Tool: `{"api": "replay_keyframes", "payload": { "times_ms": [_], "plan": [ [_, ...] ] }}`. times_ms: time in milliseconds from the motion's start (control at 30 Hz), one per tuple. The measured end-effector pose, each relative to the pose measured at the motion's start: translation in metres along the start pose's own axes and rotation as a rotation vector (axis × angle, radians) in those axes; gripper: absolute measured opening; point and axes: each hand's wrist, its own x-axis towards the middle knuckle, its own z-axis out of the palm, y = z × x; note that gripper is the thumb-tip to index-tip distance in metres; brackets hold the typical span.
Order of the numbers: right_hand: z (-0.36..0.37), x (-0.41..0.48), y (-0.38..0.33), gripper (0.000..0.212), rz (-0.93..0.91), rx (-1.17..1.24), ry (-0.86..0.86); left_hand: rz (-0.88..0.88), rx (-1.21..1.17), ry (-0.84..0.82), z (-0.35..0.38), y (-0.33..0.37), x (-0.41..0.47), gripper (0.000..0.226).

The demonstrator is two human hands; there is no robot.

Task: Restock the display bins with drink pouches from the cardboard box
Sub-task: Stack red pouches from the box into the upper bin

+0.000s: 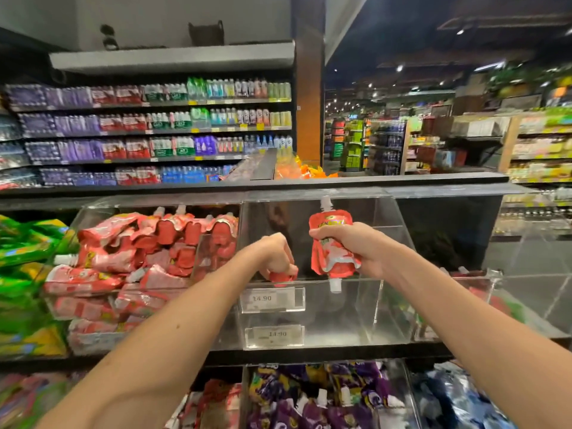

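We hold soft, glossy red drink pouches (pixel 333 258) with white spouts, gripped in our right hand (pixel 356 243) over the clear acrylic middle bin (pixel 340 317), while our left hand (pixel 275 255) curls round another red pouch (pixel 282 277) at its front rim. That bin looks almost bare, so we judge most filling remains. The neighbouring bin (pixel 93 210) is heaped with crinkled pouches, and the cardboard box is out of view.

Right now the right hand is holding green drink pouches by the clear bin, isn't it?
Not quite: the drink pouches in the right hand are red, not green. The head view shows it. The hand does hold them by the clear bin.
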Motion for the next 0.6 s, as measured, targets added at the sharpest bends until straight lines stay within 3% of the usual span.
{"api": "replay_keyframes", "payload": {
  "times_ms": [400, 533, 600],
  "plan": [
    [-0.006, 0.031, 0.003, 0.029, 0.174, 0.070, -0.247, -0.234, 0.398, -0.222, 0.025, -0.015, 0.028, 0.041],
    [-0.006, 0.035, 0.005, 0.038, 0.183, 0.061, -0.291, -0.138, 0.570, -0.341, 0.022, -0.011, 0.024, 0.043],
    [-0.010, 0.036, 0.006, 0.042, 0.200, 0.103, -0.329, -0.089, 0.545, -0.297, 0.018, -0.011, 0.024, 0.037]
  ]
}}
